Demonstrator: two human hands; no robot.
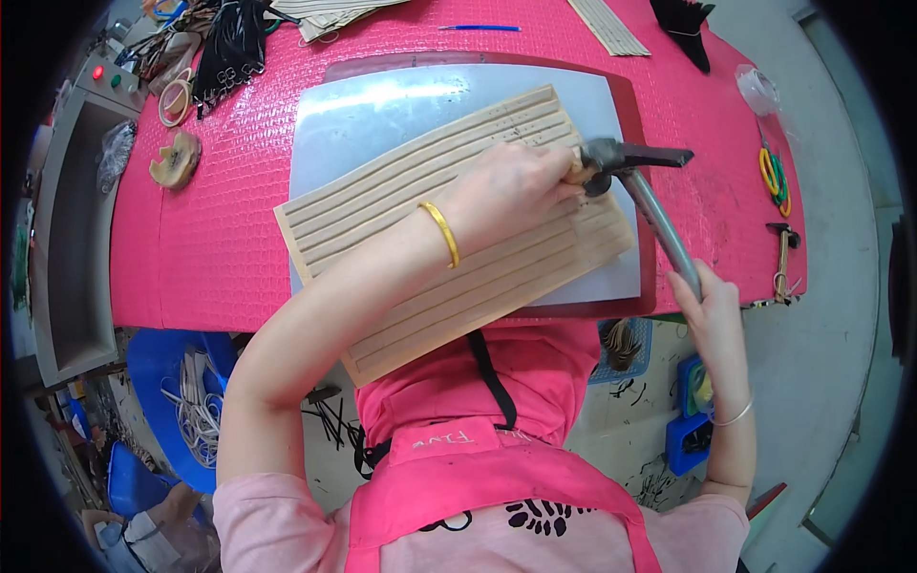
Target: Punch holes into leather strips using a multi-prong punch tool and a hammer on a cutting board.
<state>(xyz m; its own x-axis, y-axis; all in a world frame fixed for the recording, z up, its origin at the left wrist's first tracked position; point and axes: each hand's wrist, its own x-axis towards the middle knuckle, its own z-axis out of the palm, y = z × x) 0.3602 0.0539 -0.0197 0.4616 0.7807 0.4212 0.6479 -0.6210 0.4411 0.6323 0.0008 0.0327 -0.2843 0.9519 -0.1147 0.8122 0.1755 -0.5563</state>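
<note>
My right hand (712, 310) grips a hammer (661, 224) by the lower part of its grey metal handle. The dark hammer head is right at the fingertips of my left hand (521, 186), and I cannot tell if they touch. The left fingers are pinched together; what they hold is mostly hidden by the hand and hammer head. Beneath lies a beige sheet (401, 181) with long parallel raised strips and rows of small dark marks near its upper right end. It rests at a slant on a pale board (330, 129), its lower corner overhanging the table's front edge.
The table has a pink cover (220, 258). A red-brown board (630, 115) shows under the pale one. Scissors (772, 180) and another hammer (785, 250) lie at the right. A tape roll (175, 102), black straps (229, 48) and a blue pen (479, 28) lie around the far side.
</note>
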